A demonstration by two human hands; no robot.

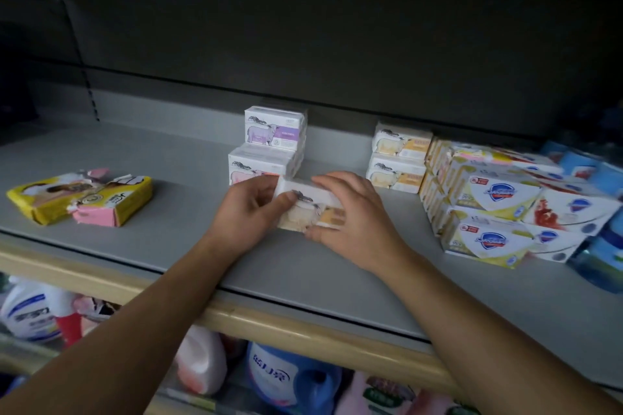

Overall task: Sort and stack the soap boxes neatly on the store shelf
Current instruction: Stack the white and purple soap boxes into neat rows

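Shelf (168, 158) surface, grey and flat, spans the middle of the frame. At the left of the frame lies a yellow soap pack (79, 194) with torn wrapping and pink showing through; it rests flat and well apart from everything else, probably set aside as damaged or unsorted.

Centre frame, against the rear of the shelf, stands a stack of two white boxes: the purple-label box (274, 130) sits on the pink-label box (261, 167), the upper one set slightly back. Grouping by label colour appears to be the sorting rule.

Directly in front of that stack, both hands hold one yellow-label soap box (312, 209). The left hand (251, 212) grips its left end, thumb curled over the printed front face. The right hand (354, 219) covers the right end, fingers curved over the top and thumb pinching the lower edge. Whether the box rests on the shelf or sits just above it cannot be determined. The two-handed hold keeps the box square for alignment.

Right of centre, two matching yellow-label boxes (399, 158) stand stacked; judged from the label, this is the likely destination for the held box. Just beside them, at the right of the frame, shield-logo soap boxes (492, 212) are stacked in rows, with blue packs (586, 168) behind.

Lower frame, below the shelf edge, detergent bottles (286, 377) occupy the next level.
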